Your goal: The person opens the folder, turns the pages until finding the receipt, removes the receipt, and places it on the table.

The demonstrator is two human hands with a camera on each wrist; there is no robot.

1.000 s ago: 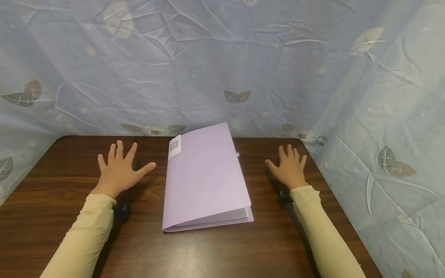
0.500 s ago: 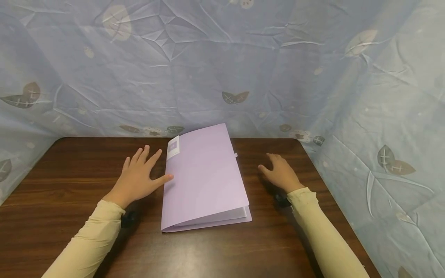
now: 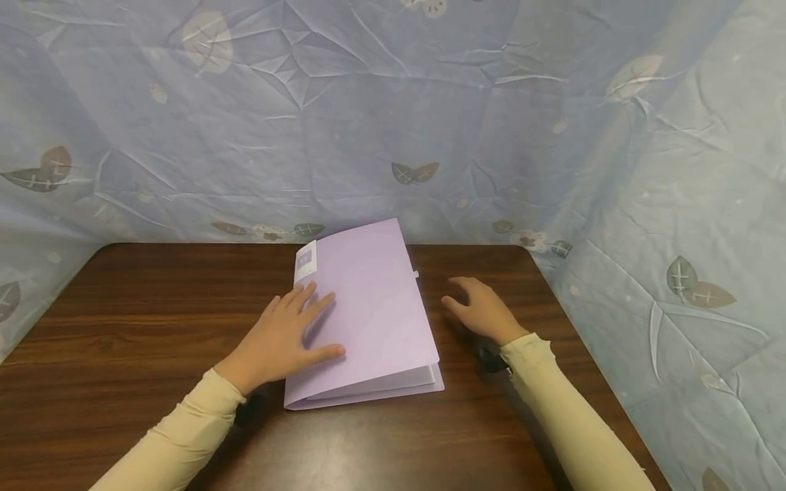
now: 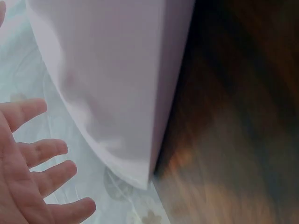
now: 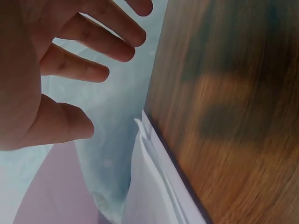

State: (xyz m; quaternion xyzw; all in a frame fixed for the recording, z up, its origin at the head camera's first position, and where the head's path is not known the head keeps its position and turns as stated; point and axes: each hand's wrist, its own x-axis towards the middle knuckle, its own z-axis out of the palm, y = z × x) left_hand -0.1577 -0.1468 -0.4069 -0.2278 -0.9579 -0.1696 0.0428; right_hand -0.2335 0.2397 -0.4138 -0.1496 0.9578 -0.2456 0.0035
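Left hand spread over purple folder, right hand just beside its right edge.
Lilac folder (image 3: pixel 374 314) lies mid-table at the back of the dark wood-grain table (image 3: pixel 92 354), spine to my left, slightly skewed; smooth, plain cover bowed up, so white pages (image 3: pixel 399 379) show at the near edge. Small pale tab (image 3: pixel 416 274) sticks out on the right. White label (image 3: pixel 305 260) with purple square at top left; its marks are too small to read. My left hand (image 3: pixel 279 344): fingers and thumb apart, holding nothing. My right hand (image 3: pixel 482 312): fingers loosely bent, thumb apart, holding nothing.
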